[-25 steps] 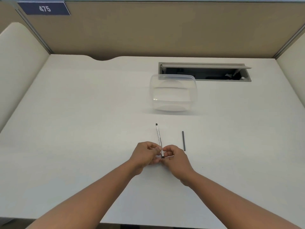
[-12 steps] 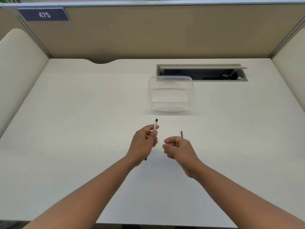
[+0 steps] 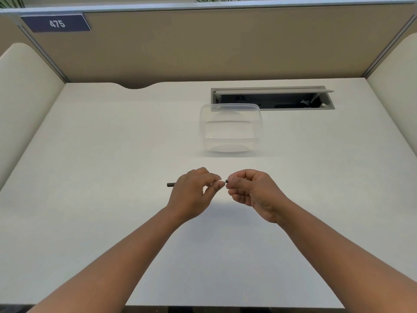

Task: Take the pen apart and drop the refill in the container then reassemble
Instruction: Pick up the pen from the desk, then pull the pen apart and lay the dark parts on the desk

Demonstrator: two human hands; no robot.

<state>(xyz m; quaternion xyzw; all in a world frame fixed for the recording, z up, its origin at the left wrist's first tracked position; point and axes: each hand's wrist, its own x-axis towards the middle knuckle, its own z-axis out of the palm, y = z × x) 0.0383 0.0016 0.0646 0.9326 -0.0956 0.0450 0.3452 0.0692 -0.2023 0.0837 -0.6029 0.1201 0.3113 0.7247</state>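
Note:
I hold the pen (image 3: pixel 170 184) level above the white desk, between my two hands. My left hand (image 3: pixel 194 195) is closed around its white barrel, and the pen's dark end sticks out to the left of that fist. My right hand (image 3: pixel 252 190) pinches the small dark tip (image 3: pixel 226 181) at the barrel's right end. The clear plastic container (image 3: pixel 230 139) stands empty on the desk beyond my hands. The dark pen cap that lay on the desk is hidden behind my right hand.
A grey cable tray (image 3: pixel 273 98) with its lid open is set into the desk right behind the container. Beige partition walls close off the back and both sides. A sign reading 475 (image 3: pixel 57 23) hangs at the top left.
My left hand has turned the pen from pointing away from me to lying sideways. My right hand, which had let go, has come back and pinches the pen's right end.

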